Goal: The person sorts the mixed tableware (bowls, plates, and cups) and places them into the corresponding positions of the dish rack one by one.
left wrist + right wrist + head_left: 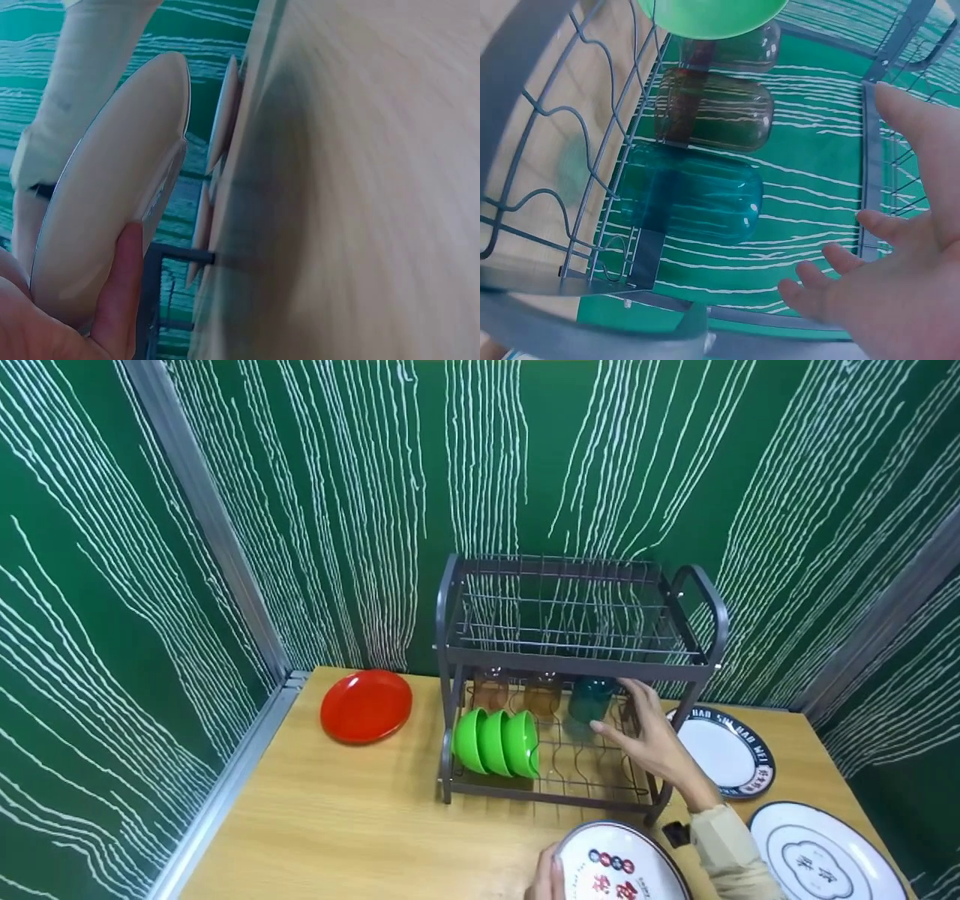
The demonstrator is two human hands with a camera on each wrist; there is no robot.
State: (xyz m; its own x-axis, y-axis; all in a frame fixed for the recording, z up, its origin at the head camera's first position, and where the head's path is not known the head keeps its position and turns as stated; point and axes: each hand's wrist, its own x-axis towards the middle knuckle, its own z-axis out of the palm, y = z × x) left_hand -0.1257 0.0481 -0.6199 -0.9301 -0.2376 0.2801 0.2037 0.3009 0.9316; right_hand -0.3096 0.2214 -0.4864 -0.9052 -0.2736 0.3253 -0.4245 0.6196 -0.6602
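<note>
My left hand [546, 877] grips the rim of a white plate [611, 859] with a dark edge and red characters, low in the head view. In the left wrist view that plate [112, 172] is tilted and held above the table. My right hand [656, 746] reaches into the lower tier of a dark dish rack [577, 661]. Its fingers are spread beside a teal glass [591, 699]. In the right wrist view a gap shows between the hand [907, 247] and the teal glass [705, 195], which lies on the wires.
An amber glass [543, 696] and a pinkish glass [491, 690] are left of the teal one. Green bowls [491, 742] stand on edge in front. A red plate [366, 706] lies left of the rack; two white plates, one dark-rimmed [720, 754], one oval [847, 840], lie right.
</note>
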